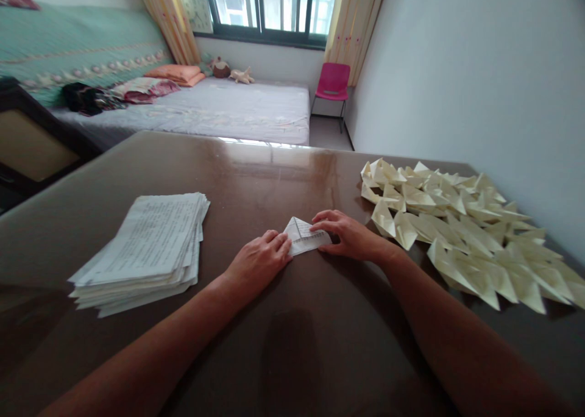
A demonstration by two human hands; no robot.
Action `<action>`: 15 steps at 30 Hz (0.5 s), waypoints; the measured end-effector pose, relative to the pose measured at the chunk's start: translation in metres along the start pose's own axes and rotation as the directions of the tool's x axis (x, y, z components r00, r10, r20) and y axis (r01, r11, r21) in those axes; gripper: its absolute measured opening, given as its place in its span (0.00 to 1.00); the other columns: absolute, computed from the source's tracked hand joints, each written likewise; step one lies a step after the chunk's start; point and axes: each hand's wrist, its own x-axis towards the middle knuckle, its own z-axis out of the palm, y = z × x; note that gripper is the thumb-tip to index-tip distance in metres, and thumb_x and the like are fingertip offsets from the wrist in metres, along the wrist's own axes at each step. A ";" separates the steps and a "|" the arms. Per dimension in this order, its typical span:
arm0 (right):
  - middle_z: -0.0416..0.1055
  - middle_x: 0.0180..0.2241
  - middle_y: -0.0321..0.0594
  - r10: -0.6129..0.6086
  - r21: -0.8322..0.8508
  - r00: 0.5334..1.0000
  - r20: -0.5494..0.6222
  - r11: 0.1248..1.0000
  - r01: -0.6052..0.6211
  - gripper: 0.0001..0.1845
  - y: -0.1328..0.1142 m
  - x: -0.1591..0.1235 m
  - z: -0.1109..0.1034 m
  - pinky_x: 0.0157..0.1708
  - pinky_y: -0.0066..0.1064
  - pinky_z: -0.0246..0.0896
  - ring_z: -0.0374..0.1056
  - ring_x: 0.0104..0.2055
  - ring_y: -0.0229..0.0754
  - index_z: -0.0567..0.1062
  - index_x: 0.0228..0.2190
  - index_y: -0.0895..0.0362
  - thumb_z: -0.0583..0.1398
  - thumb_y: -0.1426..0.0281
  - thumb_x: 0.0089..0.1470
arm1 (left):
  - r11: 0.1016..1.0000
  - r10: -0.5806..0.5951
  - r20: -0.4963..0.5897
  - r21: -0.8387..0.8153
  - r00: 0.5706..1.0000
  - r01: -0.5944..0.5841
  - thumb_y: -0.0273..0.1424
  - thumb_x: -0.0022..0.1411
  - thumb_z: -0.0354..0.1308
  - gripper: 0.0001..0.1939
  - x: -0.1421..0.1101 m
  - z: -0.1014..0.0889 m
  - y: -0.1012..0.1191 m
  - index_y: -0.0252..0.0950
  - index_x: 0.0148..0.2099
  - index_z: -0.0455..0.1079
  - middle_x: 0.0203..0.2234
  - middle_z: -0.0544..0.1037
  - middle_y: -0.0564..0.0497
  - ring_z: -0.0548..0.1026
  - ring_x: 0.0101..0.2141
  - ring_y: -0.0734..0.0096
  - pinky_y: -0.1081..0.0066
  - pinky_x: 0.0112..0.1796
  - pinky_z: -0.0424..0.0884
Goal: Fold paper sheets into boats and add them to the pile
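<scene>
A small sheet of printed paper (301,239), folded to a peak at the top with a flat band below, lies on the brown table in front of me. My left hand (265,252) grips its left corner, the fingers pressed together and the thumb mostly hidden. At the opposite end, my right hand (346,235) has the paper's right side between thumb and fingers, the fingertips resting on its upper face.
On the left side of the glossy table (228,356) lies a stack of printed sheets (146,240). Many folded cream paper boats (457,216) cover the right side. Beyond the table are a bed (256,109), a pink chair (333,81) and a window.
</scene>
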 end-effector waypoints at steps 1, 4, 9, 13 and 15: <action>0.68 0.49 0.43 -0.008 -0.032 1.000 0.001 0.999 0.008 0.21 -0.001 0.001 0.001 0.53 0.40 0.58 0.62 0.51 0.45 0.74 0.47 0.52 0.64 0.69 0.48 | 1.000 -0.005 -0.012 -0.005 1.000 0.005 0.33 0.66 0.52 0.15 0.000 0.001 0.001 0.30 0.51 0.68 0.48 0.74 0.41 0.71 0.47 0.60 0.63 0.46 0.71; 0.70 0.50 0.42 -0.013 -0.134 1.000 0.015 0.991 0.015 0.22 -0.008 0.002 0.006 0.52 0.43 0.57 0.61 0.51 0.46 0.73 0.48 0.51 0.64 0.64 0.50 | 1.000 -0.017 -0.022 -0.025 1.000 0.016 0.33 0.66 0.52 0.15 0.000 0.001 0.002 0.31 0.51 0.68 0.48 0.74 0.42 0.71 0.47 0.61 0.63 0.46 0.71; 0.71 0.51 0.44 -0.014 -0.261 1.000 0.024 0.965 0.020 0.21 -0.024 0.005 0.009 0.50 0.42 0.54 0.61 0.51 0.48 0.73 0.49 0.52 0.60 0.61 0.55 | 1.000 -0.023 -0.012 -0.007 1.000 0.023 0.24 0.65 0.51 0.14 0.000 -0.004 0.003 0.31 0.52 0.68 0.50 0.73 0.41 0.70 0.49 0.60 0.63 0.46 0.71; 0.72 0.50 0.44 -0.026 -0.351 0.999 0.039 0.935 0.038 0.18 -0.032 0.006 0.009 0.49 0.41 0.52 0.63 0.50 0.47 0.73 0.48 0.54 0.57 0.60 0.58 | 0.999 -0.019 -0.054 -0.029 0.998 0.017 0.27 0.66 0.50 0.15 0.000 -0.003 0.001 0.30 0.53 0.67 0.50 0.73 0.41 0.69 0.50 0.61 0.63 0.49 0.69; 0.73 0.48 0.44 -0.037 -0.399 0.998 0.053 0.915 0.056 0.17 -0.035 0.007 0.010 0.48 0.40 0.51 0.64 0.48 0.47 0.74 0.47 0.54 0.56 0.61 0.59 | 0.998 -0.020 -0.081 -0.057 0.997 0.015 0.30 0.66 0.51 0.15 0.000 0.000 0.001 0.31 0.53 0.67 0.50 0.74 0.42 0.69 0.50 0.61 0.63 0.50 0.68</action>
